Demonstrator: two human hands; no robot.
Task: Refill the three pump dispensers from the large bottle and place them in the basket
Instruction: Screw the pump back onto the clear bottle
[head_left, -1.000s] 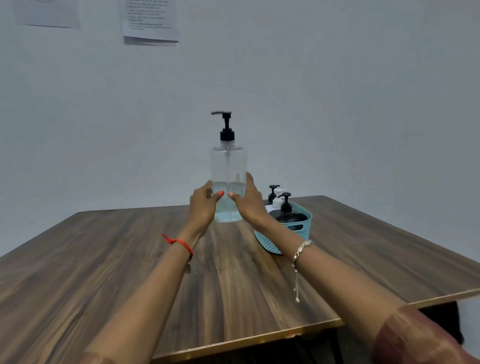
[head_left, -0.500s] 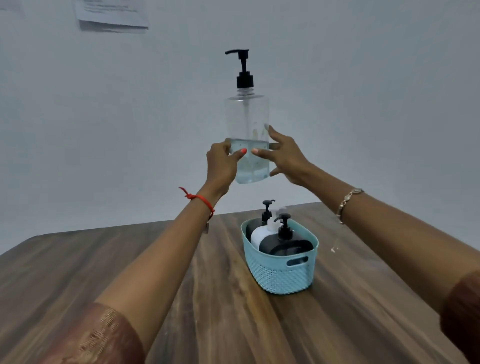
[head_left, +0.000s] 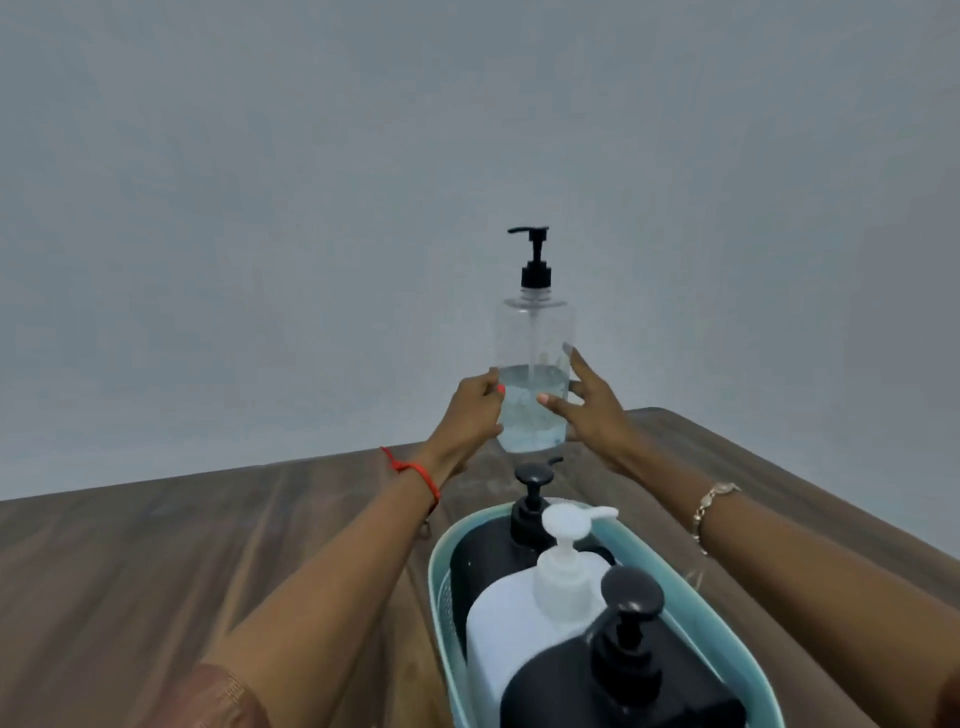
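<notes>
Both hands, left hand (head_left: 475, 410) and right hand (head_left: 589, 410), clasp the large bottle (head_left: 532, 374), now lowered behind the basket (head_left: 441, 566), whose three dispensers suggest completion.

Both arms outstretched, left hand (head_left: 470, 410) and right hand (head_left: 589, 410) cupped inward.

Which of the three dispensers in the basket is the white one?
The middle dispenser, with a white body and white pump; the far dispenser and near dispenser are black.
</notes>
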